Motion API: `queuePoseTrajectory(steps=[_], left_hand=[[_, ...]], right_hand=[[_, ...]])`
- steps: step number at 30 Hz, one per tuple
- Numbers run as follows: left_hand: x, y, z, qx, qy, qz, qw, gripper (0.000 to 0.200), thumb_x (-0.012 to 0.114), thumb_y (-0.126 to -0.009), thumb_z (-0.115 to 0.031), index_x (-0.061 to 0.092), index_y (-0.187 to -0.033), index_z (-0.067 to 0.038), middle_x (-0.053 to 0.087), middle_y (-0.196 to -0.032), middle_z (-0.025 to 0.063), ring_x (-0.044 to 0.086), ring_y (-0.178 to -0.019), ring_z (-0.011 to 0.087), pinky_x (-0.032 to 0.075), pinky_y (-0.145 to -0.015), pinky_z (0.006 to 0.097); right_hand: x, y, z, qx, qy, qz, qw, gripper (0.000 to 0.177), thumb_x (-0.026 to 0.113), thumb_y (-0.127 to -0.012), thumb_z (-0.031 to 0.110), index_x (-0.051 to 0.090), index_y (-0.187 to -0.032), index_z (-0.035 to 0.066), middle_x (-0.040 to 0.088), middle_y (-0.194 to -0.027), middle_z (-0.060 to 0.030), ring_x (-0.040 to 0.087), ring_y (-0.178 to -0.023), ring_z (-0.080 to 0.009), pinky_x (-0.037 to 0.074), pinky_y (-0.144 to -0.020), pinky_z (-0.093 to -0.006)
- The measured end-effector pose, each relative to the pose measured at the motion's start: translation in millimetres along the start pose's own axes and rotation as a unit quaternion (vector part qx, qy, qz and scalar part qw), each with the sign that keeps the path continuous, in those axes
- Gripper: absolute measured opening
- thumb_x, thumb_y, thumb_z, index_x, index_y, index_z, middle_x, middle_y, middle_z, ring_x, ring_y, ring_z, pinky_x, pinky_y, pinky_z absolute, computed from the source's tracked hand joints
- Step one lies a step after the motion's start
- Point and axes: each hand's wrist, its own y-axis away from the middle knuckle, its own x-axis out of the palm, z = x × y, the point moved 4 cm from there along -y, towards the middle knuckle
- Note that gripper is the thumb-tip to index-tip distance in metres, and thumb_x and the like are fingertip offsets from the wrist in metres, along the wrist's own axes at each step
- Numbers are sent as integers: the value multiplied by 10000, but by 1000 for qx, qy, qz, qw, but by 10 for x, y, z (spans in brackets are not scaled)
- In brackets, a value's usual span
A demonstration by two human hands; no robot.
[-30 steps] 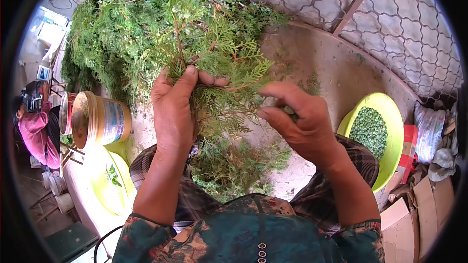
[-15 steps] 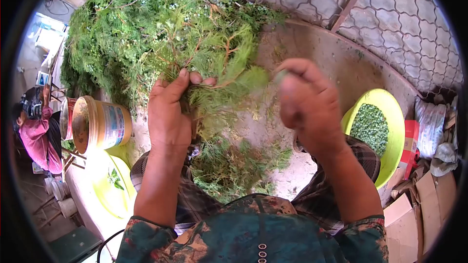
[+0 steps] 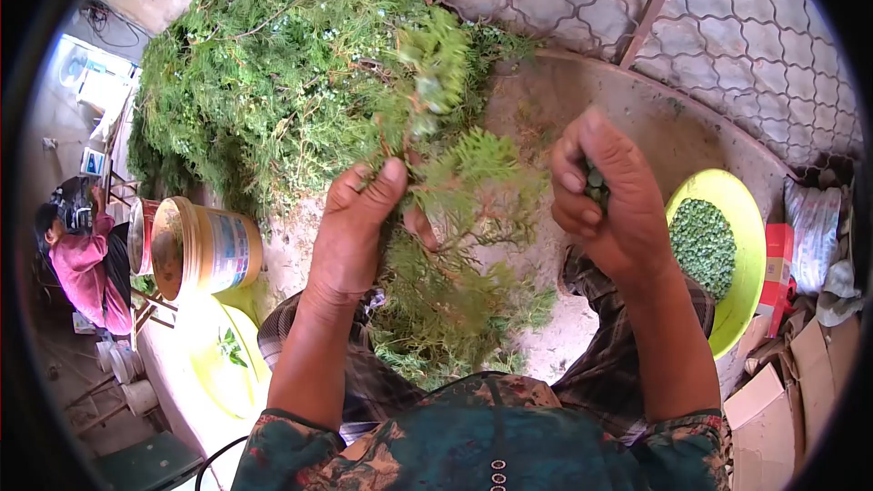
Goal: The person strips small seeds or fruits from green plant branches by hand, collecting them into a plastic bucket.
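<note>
My left hand [image 3: 355, 223] is closed on the stem of a leafy conifer sprig [image 3: 477, 177], whose fronds fan out to the right and upward, partly blurred. To the right of it, my right hand [image 3: 623, 209] is curled around several small green cones [image 3: 596, 184], partly hidden by the fingers. A large heap of cut conifer branches [image 3: 264, 82] lies beyond my left hand. Loose greenery [image 3: 423, 332] covers the ground between my knees. Beside my right knee, a yellow-green basin [image 3: 747, 295] holds many small green cones [image 3: 702, 250].
At left stand a tan bucket [image 3: 173, 250] and a yellow basin [image 3: 205, 355] with a green sprig inside. A person in pink [image 3: 86, 268] sits farther left. Cardboard [image 3: 764, 418] and a red box [image 3: 777, 259] lie at right. Metal lattice [image 3: 727, 55] stands behind.
My right hand has drawn back slightly to the right and turned, so the green cones in it show. My left hand has moved right and down, and the sprig has swung.
</note>
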Motion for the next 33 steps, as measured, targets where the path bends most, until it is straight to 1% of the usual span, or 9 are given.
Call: queuePoseTrajectory(steps=[4,6,13,19,26,29,31,32,33], left_hand=[[66,-2,79,13,-61,46,997,243,523,-926,-261,584,-888,-29,577,-600,49,587,-562,139,490,-552,277],[77,-12,112,36,-123,72,989,220,514,-933,-225,590,-938,-19,570,-621,28,576,-567,110,494,-554,261],[198,52,124,45,-170,112,978,225,506,-937,-191,573,-1049,-8,558,-711,-3,553,-603,71,486,-549,236],[221,118,53,9,-228,184,956,240,495,-942,-184,566,-1095,-14,516,-682,-24,494,-583,50,455,-529,224],[86,113,87,-34,-222,211,951,178,522,-924,-184,590,-894,-22,474,-612,-49,454,-551,31,398,-478,216],[32,146,34,-65,-221,181,956,167,556,-899,-182,599,-839,-31,471,-587,-47,447,-528,43,382,-469,217],[-72,177,-26,-86,-230,144,959,161,574,-884,-183,607,-824,-38,470,-574,-45,444,-514,51,378,-468,217],[-143,192,-64,-98,-203,120,967,160,588,-872,-187,610,-807,-42,469,-563,-43,440,-504,54,377,-470,219],[-182,198,-96,-106,-175,94,974,161,601,-859,-190,614,-789,-46,468,-553,-41,437,-494,58,377,-472,220]], right_hand=[[67,13,25,-14,150,-29,988,150,582,-894,207,561,-928,63,523,-710,2,401,-496,-27,299,-415,-186],[96,-14,-22,-52,304,-44,950,231,640,-853,196,567,-989,24,568,-755,-5,484,-623,-30,380,-508,-191],[111,-106,-236,-75,401,27,913,555,730,-760,347,524,-1122,-20,613,-948,-91,552,-866,-147,453,-772,-289],[87,-88,-279,-40,403,45,913,498,721,-782,315,524,-1138,27,600,-979,-35,538,-908,-109,446,-797,-266],[114,-16,-247,27,471,99,876,432,663,-815,389,597,-1029,19,625,-851,-77,559,-798,-162,452,-717,-339],[-14,-6,-140,-65,581,110,804,378,636,-840,360,589,-982,13,606,-768,-61,573,-744,-208,454,-682,-374],[-270,-91,54,-153,736,45,658,269,599,-865,278,567,-906,14,576,-714,-58,554,-601,-194,446,-553,-345],[-277,-68,116,-150,737,42,658,269,599,-865,278,567,-906,14,576,-714,-58,554,-601,-194,446,-553,-345],[-330,-71,209,-56,574,-19,817,219,582,-867,240,550,-873,24,549,-677,-48,511,-532,-156,405,-480,-309]])
